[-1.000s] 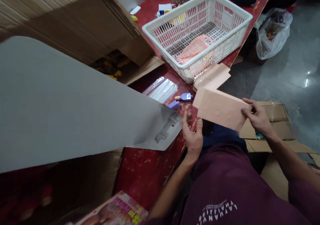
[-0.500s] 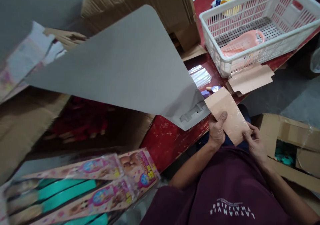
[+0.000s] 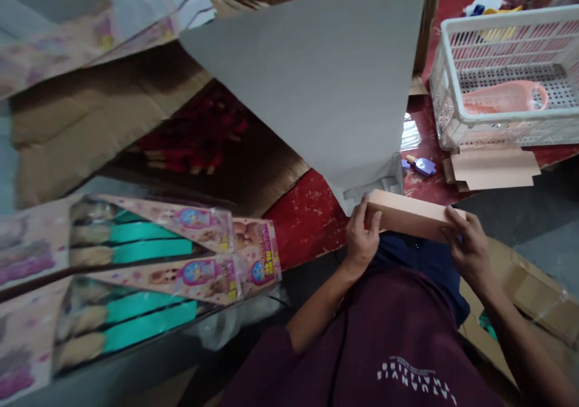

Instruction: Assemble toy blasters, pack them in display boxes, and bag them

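Note:
A small peach-coloured cardboard box (image 3: 409,215) is held level between both hands, one long side facing up. My left hand (image 3: 363,232) grips its left end, with the thumb and fingers on the card. At the right end my right hand (image 3: 468,244) is closed on the box. Just behind the box stands a large grey-white board (image 3: 312,75) with a folded lower corner. A purple piece with a tan tip (image 3: 423,166) lies on the red table (image 3: 312,220), and a flat peach card (image 3: 493,167) rests at the table's edge.
A white plastic crate (image 3: 506,117) holding a pink item (image 3: 506,96) stands at the right. Packaged sets with green handles (image 3: 149,241) lie at the left, below an open carton (image 3: 104,117) of red pieces. Another carton (image 3: 529,280) is at the lower right.
The peach card between my hands was seen as a flat face and now shows as a box with depth, turned level. My left hand has moved to its left end. The view has shifted left.

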Available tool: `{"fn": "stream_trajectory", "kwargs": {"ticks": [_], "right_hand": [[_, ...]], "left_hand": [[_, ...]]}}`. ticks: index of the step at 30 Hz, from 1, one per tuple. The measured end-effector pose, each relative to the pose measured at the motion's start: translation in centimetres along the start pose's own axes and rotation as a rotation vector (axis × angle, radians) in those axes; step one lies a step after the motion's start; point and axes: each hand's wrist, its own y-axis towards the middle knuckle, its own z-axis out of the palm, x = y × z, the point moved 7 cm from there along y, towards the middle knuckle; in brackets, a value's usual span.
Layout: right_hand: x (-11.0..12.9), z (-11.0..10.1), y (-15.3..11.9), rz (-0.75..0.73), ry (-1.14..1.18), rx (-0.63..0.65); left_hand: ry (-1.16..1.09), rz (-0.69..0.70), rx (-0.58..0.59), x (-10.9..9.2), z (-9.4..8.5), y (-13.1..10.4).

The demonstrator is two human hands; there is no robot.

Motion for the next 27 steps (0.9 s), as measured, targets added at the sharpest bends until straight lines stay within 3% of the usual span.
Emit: {"fn": "stream_trajectory", "kwargs": {"ticks": [4, 7, 10, 14, 17, 24, 27], "right_hand": [[2.4, 6.1, 5.3, -0.175, 0.068, 0.061], [2.6, 10.5, 8.3, -0.244, 0.131, 0.094], [0.8, 13.4, 9.5, -0.246, 0.112, 0.126], [-2.0, 14.7, 9.1, -0.242, 0.079, 0.126], [-2.7, 15.2, 8.6, -0.238, -0.059, 0.167], [-0.2, 15.4, 9.1, -0.23, -0.561, 0.304], [1.2, 16.2, 9.4, -0.249, -0.683, 0.501]], "left_hand": [[0.045, -0.032, -0.237, 3.1, -3.9, 0.9], [0.149, 0.042, -0.213, 4.8, -4.9, 2.3], [0.233, 0.099, -0.148, 6.5, -4.8, 3.0], [0.342, 0.112, -0.059, 8.3, -3.5, 2.7], [0.562, 0.081, 0.002, 8.6, -2.7, 2.8], [1.074, -0.042, 0.192, 5.9, -2.3, 4.7], [1.111, -0.178, 0.327, 5.6, -1.3, 4.7]]}}
